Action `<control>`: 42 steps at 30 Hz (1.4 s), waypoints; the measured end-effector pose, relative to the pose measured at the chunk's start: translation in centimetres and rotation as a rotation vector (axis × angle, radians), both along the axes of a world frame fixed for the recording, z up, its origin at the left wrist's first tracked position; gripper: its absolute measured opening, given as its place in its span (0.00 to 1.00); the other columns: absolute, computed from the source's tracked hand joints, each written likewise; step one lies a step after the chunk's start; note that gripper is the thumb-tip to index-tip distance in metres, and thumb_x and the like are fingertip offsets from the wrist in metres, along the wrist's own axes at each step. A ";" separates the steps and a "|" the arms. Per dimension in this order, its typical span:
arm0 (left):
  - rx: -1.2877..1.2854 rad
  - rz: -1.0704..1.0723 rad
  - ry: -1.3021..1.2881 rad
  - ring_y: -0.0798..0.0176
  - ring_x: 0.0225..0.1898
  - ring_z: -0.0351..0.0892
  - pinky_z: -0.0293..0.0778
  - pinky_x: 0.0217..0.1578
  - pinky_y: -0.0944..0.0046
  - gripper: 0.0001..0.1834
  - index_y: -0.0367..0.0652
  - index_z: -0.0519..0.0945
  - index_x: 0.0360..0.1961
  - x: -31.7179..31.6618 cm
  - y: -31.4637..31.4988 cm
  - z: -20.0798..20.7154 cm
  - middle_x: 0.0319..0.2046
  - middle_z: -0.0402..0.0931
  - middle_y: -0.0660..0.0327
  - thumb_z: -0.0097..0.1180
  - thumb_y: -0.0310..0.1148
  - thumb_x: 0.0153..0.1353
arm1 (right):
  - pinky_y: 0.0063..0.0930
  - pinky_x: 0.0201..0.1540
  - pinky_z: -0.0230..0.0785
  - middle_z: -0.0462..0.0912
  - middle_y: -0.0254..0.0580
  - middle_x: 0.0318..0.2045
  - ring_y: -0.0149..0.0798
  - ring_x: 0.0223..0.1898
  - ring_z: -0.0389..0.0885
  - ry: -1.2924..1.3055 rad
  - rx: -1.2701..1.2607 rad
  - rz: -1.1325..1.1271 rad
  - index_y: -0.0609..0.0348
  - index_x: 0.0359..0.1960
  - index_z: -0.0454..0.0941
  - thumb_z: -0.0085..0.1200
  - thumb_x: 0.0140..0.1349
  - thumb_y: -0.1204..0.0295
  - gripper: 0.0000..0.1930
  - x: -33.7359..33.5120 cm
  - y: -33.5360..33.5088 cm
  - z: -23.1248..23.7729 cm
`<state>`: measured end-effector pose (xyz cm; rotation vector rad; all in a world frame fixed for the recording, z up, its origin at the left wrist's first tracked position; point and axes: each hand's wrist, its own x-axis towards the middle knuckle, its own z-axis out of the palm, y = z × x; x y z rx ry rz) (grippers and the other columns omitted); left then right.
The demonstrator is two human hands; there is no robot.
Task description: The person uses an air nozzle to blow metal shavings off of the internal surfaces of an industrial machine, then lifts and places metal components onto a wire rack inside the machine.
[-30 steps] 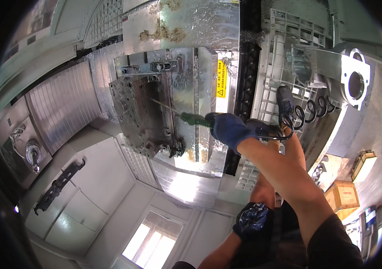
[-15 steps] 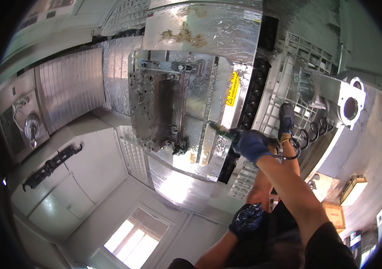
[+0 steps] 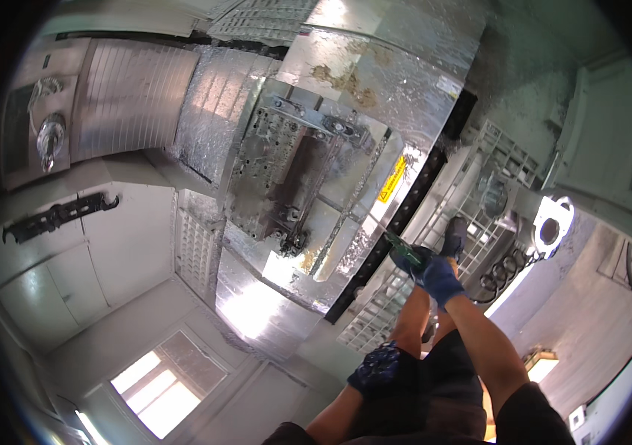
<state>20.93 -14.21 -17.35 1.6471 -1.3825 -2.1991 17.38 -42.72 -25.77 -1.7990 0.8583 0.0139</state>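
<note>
My right hand [image 3: 438,280], in a blue glove, is wrapped round a green air blow gun [image 3: 405,254]. The gun's thin nozzle points up and left toward the metal machine bed. On that bed a grey metal block [image 3: 260,174] full of holes lies clamped in a fixture, wet and strewn with metal chips. A black coiled hose [image 3: 505,276] hangs just right of my right hand. My left hand [image 3: 377,366], in a dark, mottled blue glove, is low by my leg, apart from the machine; how its fingers are held does not show clearly.
A yellow warning label [image 3: 392,179] marks the bed's near side. White grating [image 3: 364,326] runs below it, with my shoe [image 3: 455,231] on it. A spindle-like metal part [image 3: 50,141] stands at the far left, beside ribbed metal covers [image 3: 134,96]. A white flanged part [image 3: 552,226] is at the right.
My right hand has drawn the blow gun back from over the bed's plate toward my body. The whole view has turned and shifted; my left hand stays low by my leg.
</note>
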 end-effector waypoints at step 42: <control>-0.354 2.146 0.650 0.72 0.26 0.75 0.72 0.20 0.72 0.20 0.47 0.71 0.55 0.8 4.4 22.3 0.29 0.77 0.68 0.53 0.29 0.61 | 0.35 0.36 0.72 0.82 0.48 0.29 0.44 0.31 0.80 0.132 0.049 0.507 0.56 0.44 0.79 0.55 0.55 0.70 0.14 4.9 -1.6 28.5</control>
